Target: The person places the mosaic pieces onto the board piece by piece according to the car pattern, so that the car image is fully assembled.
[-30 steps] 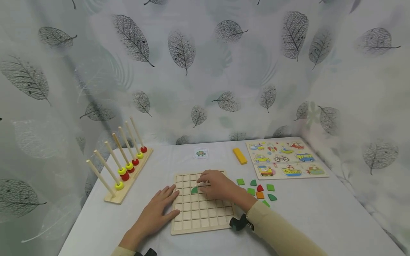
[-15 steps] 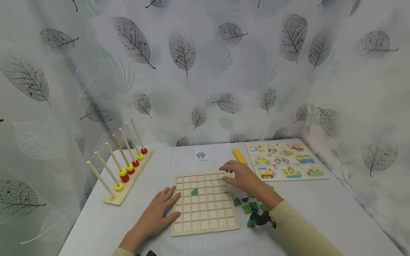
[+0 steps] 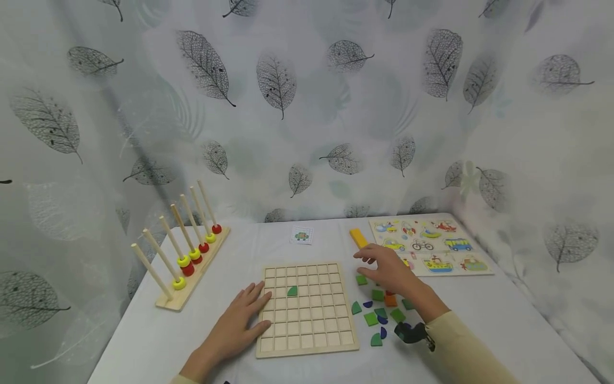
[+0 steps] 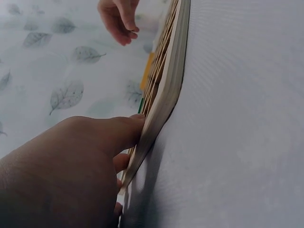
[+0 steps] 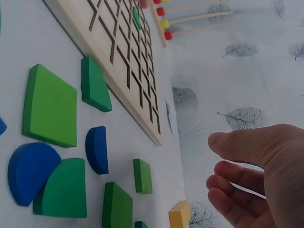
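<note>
This looks like a play corner set up for toys. A table (image 3: 503, 320) with a white cloth stands inside walls made of a curtain (image 3: 307, 106) with grey leaves on it. Along the left edge is a rack of sticks with beads (image 3: 184, 253). At the far right corner lies a picture puzzle (image 3: 431, 242) of cars and boats. A wooden grid board (image 3: 307, 312) sits near the front edge.

— Left wrist view, what bears on the board?

— The left hand (image 4: 61, 166) rests against the edge of the wooden grid board (image 4: 164, 90), fingers straight along its side. The board lies on a white tablecloth (image 4: 242, 118).

— Anything beyond it?

— The right hand (image 4: 118, 19) hangs above the board's far end, fingers loosely curled, holding nothing. A yellow block (image 4: 147, 71) shows past the edge.
</note>
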A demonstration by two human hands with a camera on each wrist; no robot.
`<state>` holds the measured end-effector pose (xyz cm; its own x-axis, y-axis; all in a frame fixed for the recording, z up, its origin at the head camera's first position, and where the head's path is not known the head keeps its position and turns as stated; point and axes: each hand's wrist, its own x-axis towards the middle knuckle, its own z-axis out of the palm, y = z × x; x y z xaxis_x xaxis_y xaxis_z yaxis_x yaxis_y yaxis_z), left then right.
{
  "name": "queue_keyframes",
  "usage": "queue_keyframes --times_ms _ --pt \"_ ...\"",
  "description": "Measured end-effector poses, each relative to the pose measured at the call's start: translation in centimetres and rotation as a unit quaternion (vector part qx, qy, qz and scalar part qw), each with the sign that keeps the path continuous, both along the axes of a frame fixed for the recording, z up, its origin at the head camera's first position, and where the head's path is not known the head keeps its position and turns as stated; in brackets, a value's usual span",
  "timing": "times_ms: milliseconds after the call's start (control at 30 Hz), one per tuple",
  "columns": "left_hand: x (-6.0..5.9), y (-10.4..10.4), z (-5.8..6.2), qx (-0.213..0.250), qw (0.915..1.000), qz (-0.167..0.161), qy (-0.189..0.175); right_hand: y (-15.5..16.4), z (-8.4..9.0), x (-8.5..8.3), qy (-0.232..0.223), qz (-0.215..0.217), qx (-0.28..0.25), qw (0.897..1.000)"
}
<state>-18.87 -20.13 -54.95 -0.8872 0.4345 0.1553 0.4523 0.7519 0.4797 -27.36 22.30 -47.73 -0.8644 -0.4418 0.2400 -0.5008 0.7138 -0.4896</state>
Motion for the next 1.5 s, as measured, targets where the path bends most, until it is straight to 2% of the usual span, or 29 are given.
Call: queue_keyframes --times_ms 200,533,967,1300,1500 --pt "-0.1 0.3 -0.3 -0.001 0.9999 0.014 -0.004 0.9 -0.5 0.0 -0.027 -0.005 0.012 1.000" --pt "-0.1 0.3 -0.2 -0.006 0.9995 0.030 -0.001 1.1 -2.2 -0.3 -0.092 -0.030 0.035 0.995" --pt "0.0 0.4 -0.2 -0.014 0.9994 0.030 0.002 0.8 -2.9 -0.6 -0.113 -0.025 0.056 0.992" --pt "0.1 0.3 -0.2 -0.011 0.9996 0.026 -0.005 0.5 -2.8 -0.5 -0.095 -0.014 0.080 0.992" --pt "0.0 0.4 -0.2 -0.010 0.9996 0.025 -0.003 0.4 -2.6 -0.4 -0.096 -0.018 0.077 0.992"
